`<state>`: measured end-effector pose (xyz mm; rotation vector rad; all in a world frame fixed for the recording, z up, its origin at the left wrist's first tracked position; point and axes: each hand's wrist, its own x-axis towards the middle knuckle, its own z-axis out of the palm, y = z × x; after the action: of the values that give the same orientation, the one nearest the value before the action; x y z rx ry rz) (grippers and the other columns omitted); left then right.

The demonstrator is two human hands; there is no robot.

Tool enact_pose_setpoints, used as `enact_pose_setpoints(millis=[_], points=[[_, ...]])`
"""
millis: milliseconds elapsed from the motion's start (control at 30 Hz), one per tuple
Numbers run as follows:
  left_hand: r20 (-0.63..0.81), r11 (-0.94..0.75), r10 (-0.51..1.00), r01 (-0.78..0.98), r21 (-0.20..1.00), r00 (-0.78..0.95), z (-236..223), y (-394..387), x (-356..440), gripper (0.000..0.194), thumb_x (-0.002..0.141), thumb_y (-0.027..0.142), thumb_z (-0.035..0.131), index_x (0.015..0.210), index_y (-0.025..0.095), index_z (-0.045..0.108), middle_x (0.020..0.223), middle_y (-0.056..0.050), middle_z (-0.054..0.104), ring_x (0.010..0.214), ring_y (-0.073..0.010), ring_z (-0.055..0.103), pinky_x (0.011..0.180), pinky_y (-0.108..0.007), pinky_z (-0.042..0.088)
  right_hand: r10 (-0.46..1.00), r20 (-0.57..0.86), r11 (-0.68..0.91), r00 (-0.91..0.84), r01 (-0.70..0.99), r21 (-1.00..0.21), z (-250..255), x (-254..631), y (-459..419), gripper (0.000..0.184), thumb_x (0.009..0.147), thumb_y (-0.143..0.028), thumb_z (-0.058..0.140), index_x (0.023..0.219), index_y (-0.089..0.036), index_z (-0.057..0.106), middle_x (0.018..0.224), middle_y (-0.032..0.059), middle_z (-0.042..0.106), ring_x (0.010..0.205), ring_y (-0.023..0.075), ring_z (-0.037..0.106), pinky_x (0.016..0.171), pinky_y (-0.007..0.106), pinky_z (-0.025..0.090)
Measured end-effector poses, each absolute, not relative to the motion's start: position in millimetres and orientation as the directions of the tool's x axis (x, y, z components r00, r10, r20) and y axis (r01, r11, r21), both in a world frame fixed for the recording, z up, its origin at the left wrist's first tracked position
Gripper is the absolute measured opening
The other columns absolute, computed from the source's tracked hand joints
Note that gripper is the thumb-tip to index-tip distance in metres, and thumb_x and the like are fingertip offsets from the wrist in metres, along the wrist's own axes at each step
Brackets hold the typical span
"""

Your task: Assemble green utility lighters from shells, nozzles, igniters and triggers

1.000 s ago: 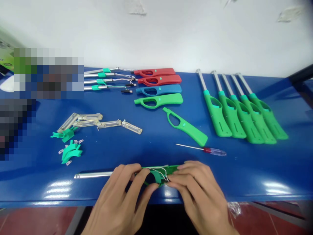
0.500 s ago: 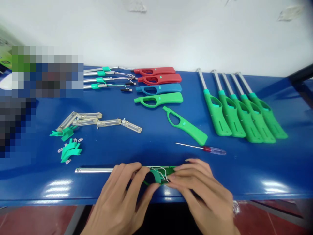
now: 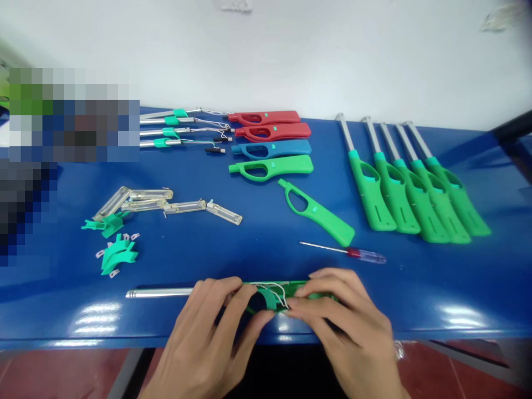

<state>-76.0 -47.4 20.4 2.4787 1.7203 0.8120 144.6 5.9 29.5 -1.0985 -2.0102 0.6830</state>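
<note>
Near the front edge of the table lies an opened green gas lighter [image 3: 297,287], its metal tube [image 3: 160,292] pointing left. My left hand [image 3: 211,327] is closed around the lighter where the tube meets the handle, thumb at the trigger loop. A teal trigger [image 3: 268,298] and thin white wires [image 3: 282,291] show between my hands. My right hand [image 3: 347,321] pinches at the handle's inside, its fingertips at the wires. What lies under those fingertips is hidden.
A screwdriver [image 3: 363,255] and a green handle half [image 3: 326,219] lie beyond my right hand. Several assembled green lighters [image 3: 374,199] stand in a row at right. Clear fuel tanks [image 3: 185,207] and teal triggers [image 3: 118,255] lie left. Red handle halves [image 3: 274,132] and metal tubes [image 3: 166,122] line the back.
My right hand's fingers have shifted slightly along the handle, so more of the green inside shows beneath them. My left hand keeps its hold. The view has shifted slightly.
</note>
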Motion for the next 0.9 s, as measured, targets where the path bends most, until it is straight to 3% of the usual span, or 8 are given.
enact_pose_setpoints(millis=[233, 433, 633, 900], points=[[0.404, -0.395, 0.881, 0.851, 0.347, 0.244, 23.1, -45.0, -74.4, 0.019, 0.100, 0.017, 0.071, 0.117, 0.009, 0.068, 0.112, -0.010, 0.064, 0.102, -0.0221, 0.060, 0.095, -0.039, 0.049, 0.794, 0.440, 0.608, -0.420, 0.531, -0.591, 28.5, 147.5, 0.7, 0.023, 0.095, -0.001, 0.071, 0.107, -0.018, 0.080, 0.098, 0.0048, 0.075, 0.105, 0.0195, 0.065, 0.088, 0.034, 0.057], [0.362, -0.428, 0.880, 0.844, 0.323, 0.308, 21.2, -43.7, -78.2, 0.019, 0.103, 0.018, 0.067, 0.121, 0.011, 0.068, 0.110, -0.010, 0.063, 0.097, -0.0205, 0.056, 0.091, -0.039, 0.048, 0.756, 0.485, 0.652, -0.440, 0.577, -0.492, 28.2, 146.3, -1.5, 0.014, 0.098, -0.010, 0.073, 0.108, -0.015, 0.081, 0.100, 0.0060, 0.076, 0.108, 0.0192, 0.067, 0.097, 0.037, 0.054], [0.372, -0.406, 0.888, 0.839, 0.362, 0.269, 19.5, -44.3, -76.1, 0.020, 0.102, 0.016, 0.067, 0.121, 0.011, 0.066, 0.109, -0.010, 0.061, 0.096, -0.0199, 0.057, 0.085, -0.037, 0.050, 0.760, 0.452, 0.650, -0.467, 0.543, -0.532, 29.0, 151.8, 0.8, 0.021, 0.098, -0.004, 0.069, 0.112, -0.016, 0.079, 0.104, 0.0060, 0.074, 0.110, 0.0193, 0.065, 0.100, 0.039, 0.052], [0.339, -0.429, 0.887, 0.831, 0.356, 0.313, 19.2, -47.0, -81.9, 0.025, 0.102, 0.014, 0.065, 0.127, 0.011, 0.065, 0.113, -0.011, 0.061, 0.098, -0.0198, 0.058, 0.089, -0.038, 0.052, 0.805, 0.369, 0.590, -0.465, 0.557, -0.585, 30.3, 149.9, 4.9, 0.013, 0.102, -0.023, 0.071, 0.114, -0.021, 0.072, 0.106, 0.0027, 0.072, 0.106, 0.0194, 0.060, 0.101, 0.036, 0.049]])
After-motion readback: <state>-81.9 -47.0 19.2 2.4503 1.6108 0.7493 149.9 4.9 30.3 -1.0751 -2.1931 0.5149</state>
